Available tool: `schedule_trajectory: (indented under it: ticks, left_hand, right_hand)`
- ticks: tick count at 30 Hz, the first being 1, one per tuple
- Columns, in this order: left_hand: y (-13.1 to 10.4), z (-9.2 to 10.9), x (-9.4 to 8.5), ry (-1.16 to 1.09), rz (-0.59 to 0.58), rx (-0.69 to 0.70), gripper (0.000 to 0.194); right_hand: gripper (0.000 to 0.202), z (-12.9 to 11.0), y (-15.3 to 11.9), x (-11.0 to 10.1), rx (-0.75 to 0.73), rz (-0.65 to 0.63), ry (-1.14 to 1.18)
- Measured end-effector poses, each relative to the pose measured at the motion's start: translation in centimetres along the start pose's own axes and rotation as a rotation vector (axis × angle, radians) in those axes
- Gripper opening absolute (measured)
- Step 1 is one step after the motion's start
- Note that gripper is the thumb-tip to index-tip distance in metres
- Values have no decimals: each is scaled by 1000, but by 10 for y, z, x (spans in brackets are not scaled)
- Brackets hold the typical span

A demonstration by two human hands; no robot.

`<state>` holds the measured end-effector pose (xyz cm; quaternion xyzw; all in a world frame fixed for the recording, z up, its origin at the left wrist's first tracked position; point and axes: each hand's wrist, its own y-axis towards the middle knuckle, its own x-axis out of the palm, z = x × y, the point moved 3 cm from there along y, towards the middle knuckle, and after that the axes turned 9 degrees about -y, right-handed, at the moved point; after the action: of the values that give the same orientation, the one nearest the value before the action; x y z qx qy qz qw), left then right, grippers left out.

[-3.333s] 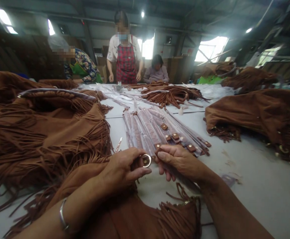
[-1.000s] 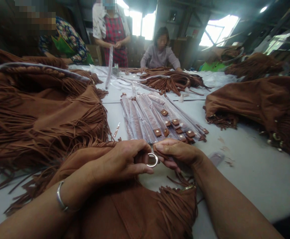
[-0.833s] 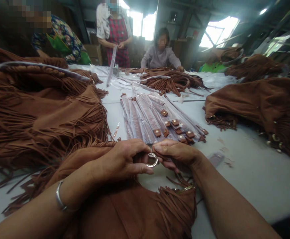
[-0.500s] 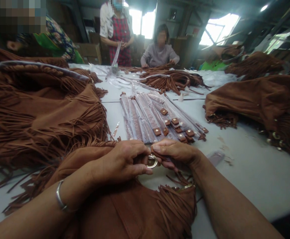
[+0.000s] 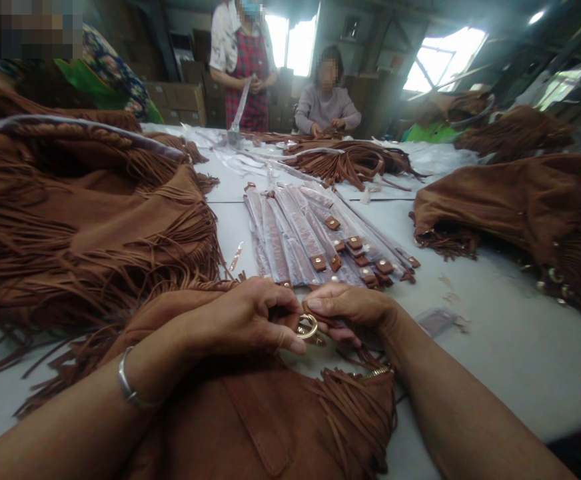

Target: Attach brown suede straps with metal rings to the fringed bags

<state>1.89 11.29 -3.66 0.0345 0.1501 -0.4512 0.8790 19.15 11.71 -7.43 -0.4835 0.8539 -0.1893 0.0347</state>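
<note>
Since a moment ago the metal ring (image 5: 308, 328) tilted a bit flatter, pinched between left hand (image 5: 243, 320) and right hand (image 5: 353, 310) fingers over the fringed suede bag (image 5: 270, 420). Wrapped straps (image 5: 315, 240) lie further up the table (image 5: 495, 333).

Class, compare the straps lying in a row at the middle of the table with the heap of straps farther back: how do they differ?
The wrapped straps lie straight, side by side, in clear plastic sleeves; the heaped straps are bare, curled and tangled. The wrapped straps lie just beyond the person's hands; the heaped straps lie before a seated co-worker. Both are brown.
</note>
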Motion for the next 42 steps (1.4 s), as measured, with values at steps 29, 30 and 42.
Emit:
schedule_trajectory:
  ticks: [29,30,42]
  left_hand:
    - [0,7,-3,607,135,286,27]
    - [0,6,-3,601,135,281,28]
    - [-3,2,-11,617,417,428,28]
  right_hand:
    - [30,-22,-8,5,-66,415,-75]
    - [29,-21,-8,6,-55,406,-81]
    - [36,-26,-2,10,-127,588,-12]
